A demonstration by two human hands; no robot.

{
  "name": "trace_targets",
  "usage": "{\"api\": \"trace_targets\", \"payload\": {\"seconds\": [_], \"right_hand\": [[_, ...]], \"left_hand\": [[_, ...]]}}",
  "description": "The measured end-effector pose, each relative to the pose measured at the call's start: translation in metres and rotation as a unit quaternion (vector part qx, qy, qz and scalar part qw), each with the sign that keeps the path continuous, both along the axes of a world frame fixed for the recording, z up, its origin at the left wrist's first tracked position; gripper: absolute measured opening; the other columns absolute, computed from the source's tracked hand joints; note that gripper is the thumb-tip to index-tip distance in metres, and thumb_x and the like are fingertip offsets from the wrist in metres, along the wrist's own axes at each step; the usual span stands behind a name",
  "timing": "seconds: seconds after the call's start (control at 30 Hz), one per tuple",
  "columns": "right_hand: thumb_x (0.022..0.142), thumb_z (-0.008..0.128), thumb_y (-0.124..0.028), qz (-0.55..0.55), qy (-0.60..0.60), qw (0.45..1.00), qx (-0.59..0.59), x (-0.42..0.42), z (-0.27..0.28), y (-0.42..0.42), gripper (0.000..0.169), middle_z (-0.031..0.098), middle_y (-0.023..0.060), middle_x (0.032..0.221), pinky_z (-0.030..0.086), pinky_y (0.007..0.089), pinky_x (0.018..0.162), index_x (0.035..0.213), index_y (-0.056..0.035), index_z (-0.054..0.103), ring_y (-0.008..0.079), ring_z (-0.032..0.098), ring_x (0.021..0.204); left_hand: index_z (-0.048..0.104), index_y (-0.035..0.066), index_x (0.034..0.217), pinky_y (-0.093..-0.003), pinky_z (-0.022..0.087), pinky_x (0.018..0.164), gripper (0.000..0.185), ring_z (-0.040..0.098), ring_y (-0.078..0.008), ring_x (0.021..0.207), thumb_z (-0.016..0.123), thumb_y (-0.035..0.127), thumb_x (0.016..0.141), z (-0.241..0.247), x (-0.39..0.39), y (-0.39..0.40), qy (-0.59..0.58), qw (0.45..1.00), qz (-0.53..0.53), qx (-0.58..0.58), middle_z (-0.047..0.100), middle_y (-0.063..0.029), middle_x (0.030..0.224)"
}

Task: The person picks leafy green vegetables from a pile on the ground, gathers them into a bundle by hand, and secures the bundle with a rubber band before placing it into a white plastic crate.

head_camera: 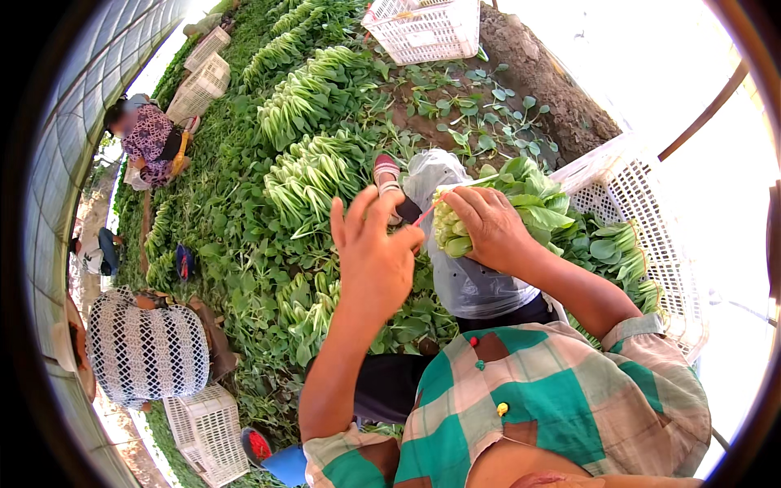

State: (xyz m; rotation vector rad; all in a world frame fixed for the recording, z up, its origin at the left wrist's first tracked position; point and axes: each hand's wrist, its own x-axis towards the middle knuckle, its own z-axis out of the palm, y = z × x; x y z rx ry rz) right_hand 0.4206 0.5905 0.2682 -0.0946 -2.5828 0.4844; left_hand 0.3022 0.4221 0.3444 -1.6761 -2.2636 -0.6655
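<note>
My right hand (491, 229) grips a bundle of leafy greens (451, 230) above my knee. Its pale cut stalk ends face left and its leaves spread to the right. From the bundle a thin red tie (430, 213) stretches to my left hand (375, 256), pinched at the thumb while the other fingers are spread. How far the tie runs around the stalks is hidden by my right hand. Beneath the bundle, a clear plastic sheet or bag (482, 287) covers my leg.
At right, a white plastic crate (656, 201) holds tied bundles (616, 247). Cut greens (317, 177) lie in rows at left. Another white crate (427, 33) stands ahead. Co-workers (149, 143) sit at left, near more crates (207, 433) and a container of red ties (259, 445).
</note>
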Motion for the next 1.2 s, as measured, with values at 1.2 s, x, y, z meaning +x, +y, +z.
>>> {"api": "trace_targets", "payload": {"seconds": [1.2], "right_hand": [[0.055, 0.081, -0.017, -0.028, 0.021, 0.998, -0.058, 0.003, -0.01, 0.008, 0.082, 0.047, 0.0127, 0.123, 0.039, 0.0449, 0.095, 0.127, -0.0082, 0.042, 0.0341, 0.049, 0.112]], "left_hand": [[0.038, 0.009, 0.131, -0.033, 0.046, 0.09, 0.06, 0.054, -0.0222, 0.11, 0.047, -0.008, 0.074, -0.081, -0.054, 0.065, -0.613, 0.77, -0.071, -0.165, 0.049, -0.0135, 0.125]]}}
